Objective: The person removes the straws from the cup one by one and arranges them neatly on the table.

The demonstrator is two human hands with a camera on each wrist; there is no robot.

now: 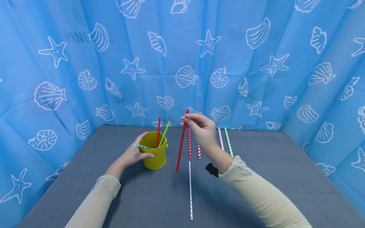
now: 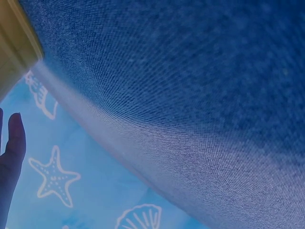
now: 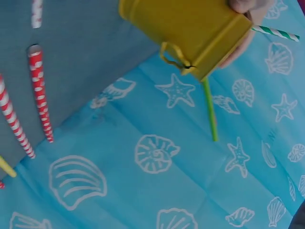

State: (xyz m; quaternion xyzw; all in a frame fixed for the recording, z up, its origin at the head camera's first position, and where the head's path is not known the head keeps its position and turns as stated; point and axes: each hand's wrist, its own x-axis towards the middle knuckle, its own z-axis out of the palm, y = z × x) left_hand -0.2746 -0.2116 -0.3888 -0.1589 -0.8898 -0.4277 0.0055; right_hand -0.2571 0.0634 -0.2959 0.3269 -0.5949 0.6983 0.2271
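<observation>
A yellow bucket (image 1: 155,158) stands on the grey table, and my left hand (image 1: 134,153) grips its left side, thumb in front. Inside lean a plain red straw (image 1: 158,133), a plain green straw (image 1: 164,133) and a green-and-white striped straw (image 1: 144,146) that pokes out over the left hand. To the right of the bucket, my right hand (image 1: 203,128) pinches another plain red straw (image 1: 182,142) near its top; its lower end hangs above the table. The right wrist view shows the bucket (image 3: 186,33) with the left hand's fingers (image 3: 243,5) on it.
A white dotted straw (image 1: 190,190) lies toward the front. Behind it lie a red dotted straw (image 1: 189,142), a red-striped straw (image 1: 199,152), a pale pink straw (image 1: 220,138) and a green-striped straw (image 1: 228,142). A yellow straw (image 3: 7,167) shows in the right wrist view. A blue curtain (image 1: 182,63) surrounds the table.
</observation>
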